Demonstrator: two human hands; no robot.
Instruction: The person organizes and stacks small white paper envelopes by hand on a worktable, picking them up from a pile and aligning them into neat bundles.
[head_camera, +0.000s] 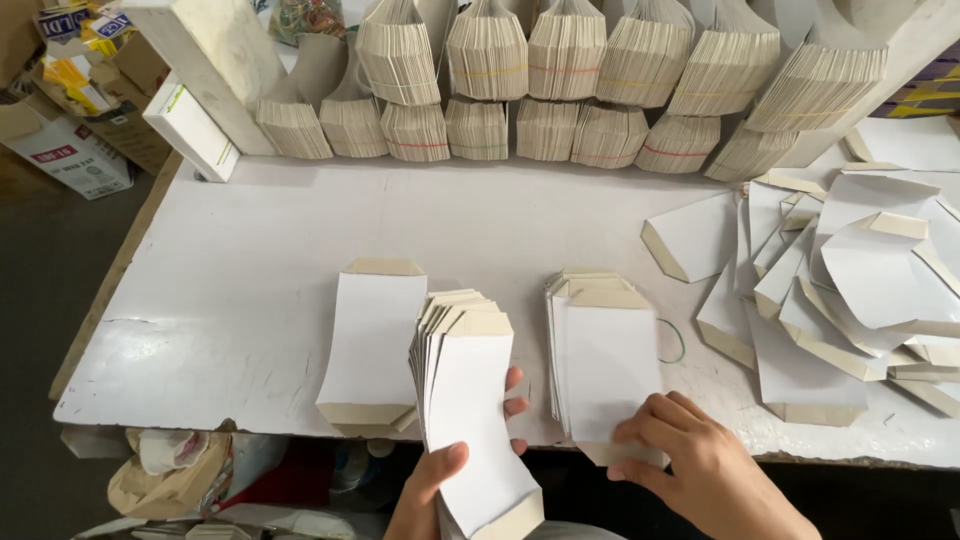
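Note:
My left hand (440, 480) grips a thick stack of white card blanks with tan end flaps (468, 400), held upright over the table's front edge. My right hand (700, 465) rests on the near end of a second stack of the same blanks (605, 360) lying on the white table (250, 300), fingers pressing its lower edge. A single curved blank (372, 340) lies flat to the left of the held stack. A thin green rubber band (672, 340) lies just right of the second stack.
A loose heap of blanks (850, 290) covers the table's right side. Rows of banded bundles (560, 90) line the back edge. White boxes (190, 125) lean at the back left. Cartons (70, 150) sit on the floor to the left, bags (170, 470) below the front edge.

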